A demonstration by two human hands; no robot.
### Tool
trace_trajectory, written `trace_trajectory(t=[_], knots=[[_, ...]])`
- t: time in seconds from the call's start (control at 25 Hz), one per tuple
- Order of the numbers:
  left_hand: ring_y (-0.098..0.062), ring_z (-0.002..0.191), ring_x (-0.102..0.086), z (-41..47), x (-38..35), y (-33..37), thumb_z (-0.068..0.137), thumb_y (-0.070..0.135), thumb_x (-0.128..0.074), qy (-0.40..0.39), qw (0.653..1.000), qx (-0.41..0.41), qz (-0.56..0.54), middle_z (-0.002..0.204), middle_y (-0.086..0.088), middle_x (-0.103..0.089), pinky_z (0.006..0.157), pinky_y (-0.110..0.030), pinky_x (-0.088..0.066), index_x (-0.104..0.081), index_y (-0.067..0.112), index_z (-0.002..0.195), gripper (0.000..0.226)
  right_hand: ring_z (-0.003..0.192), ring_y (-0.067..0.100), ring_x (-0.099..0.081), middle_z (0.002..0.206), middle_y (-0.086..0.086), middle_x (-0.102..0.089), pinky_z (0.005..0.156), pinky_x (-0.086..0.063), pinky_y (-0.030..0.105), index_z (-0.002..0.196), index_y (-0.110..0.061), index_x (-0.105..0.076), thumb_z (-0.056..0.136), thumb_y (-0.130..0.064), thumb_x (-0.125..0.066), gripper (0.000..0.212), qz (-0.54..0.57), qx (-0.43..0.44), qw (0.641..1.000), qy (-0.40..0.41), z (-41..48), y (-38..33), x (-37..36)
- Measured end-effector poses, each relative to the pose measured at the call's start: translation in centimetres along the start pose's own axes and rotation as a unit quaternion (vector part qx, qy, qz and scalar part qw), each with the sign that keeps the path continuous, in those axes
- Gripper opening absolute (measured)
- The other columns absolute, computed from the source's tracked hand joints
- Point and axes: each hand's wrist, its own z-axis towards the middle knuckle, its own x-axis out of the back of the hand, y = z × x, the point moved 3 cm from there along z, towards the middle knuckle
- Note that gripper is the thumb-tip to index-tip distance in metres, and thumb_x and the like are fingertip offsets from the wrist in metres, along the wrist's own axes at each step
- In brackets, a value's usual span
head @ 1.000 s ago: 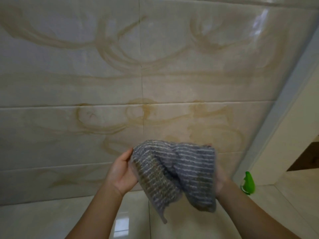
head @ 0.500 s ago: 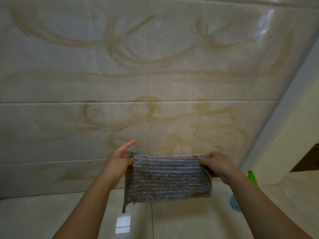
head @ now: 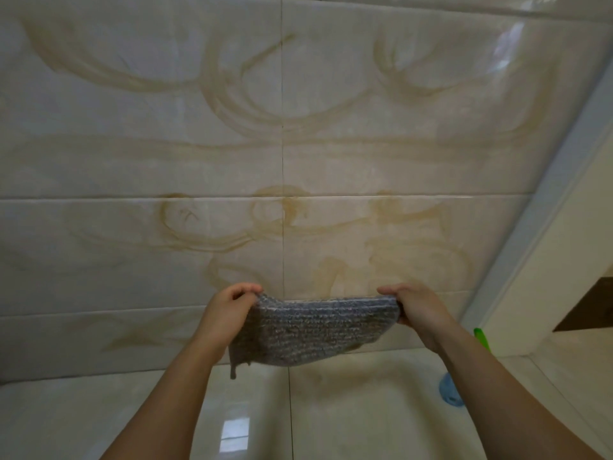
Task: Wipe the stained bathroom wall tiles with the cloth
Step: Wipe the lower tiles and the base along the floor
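Preparation step: cloth [head: 311, 330] spread out in the air, not yet put to the wall tiles [head: 365, 154].

Pinched at its upper left corner by the left hand [head: 229, 313], fingers curled over the edge; gripped at its upper right corner by the right hand [head: 418, 310] in like manner. Stretched between the two, hanging before the lowest tile courses and above the floor [head: 348, 410]; apparently short of the tiles, though contact cannot be ruled out. Brown swirled stains [head: 232, 104] across upper and lower courses alike, with no cleared patch visible. Judged early in the task. Next move likely to call for gathering the cloth into one hand, pressing it flat on a stained patch and rubbing firmly. Green object [head: 481, 338] and blue drain cover [head: 449, 391] low at right, apart from the hands.
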Motion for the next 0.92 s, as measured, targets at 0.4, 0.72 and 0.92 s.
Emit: trace_trajectory(t=[0.4,0.72,0.92], knots=[[-0.027,0.105,-0.05,0.4,1.4,-1.4,0.087,0.008,-0.065,0.15,0.942,-0.106,0.281,0.111,-0.005,-0.049,0.091,-0.032,-0.041,-0.076,0.023,0.096,0.02,0.108,0.014,-0.053,0.108,-0.001,-0.057,0.079,-0.038,0.024,0.062,-0.015,-0.051,0.074,-0.016,-0.066,0.019,-0.193,0.219,0.956,-0.027,-2.7,-2.9,-1.5],[-0.031,0.084,-0.067,-1.8,-3.9,-1.2,0.099,0.023,-0.055,-0.064,0.913,0.208,-0.346,0.098,-0.019,-0.071,0.07,-0.036,-0.054,-0.07,0.007,0.102,0.022,0.059,0.014,-0.029,0.066,0.002,-0.031,0.058,-0.024,0.033,0.065,-0.014,-0.038,0.065,-0.01,-0.045,0.008,0.151,0.098,0.924,-0.337,-7.9,-5.8,-8.0],[-0.036,0.104,-0.066,-6.2,-5.0,2.9,0.089,0.045,-0.057,-0.291,0.807,0.217,-0.465,0.121,-0.026,-0.064,0.09,-0.045,-0.055,-0.064,-0.005,0.121,0.06,0.075,0.036,-0.052,0.083,0.02,-0.05,0.075,-0.045,0.043,0.079,-0.006,-0.047,0.082,-0.013,-0.049,0.008,0.235,-0.007,0.951,-0.199,-5.1,-3.4,-6.5]])
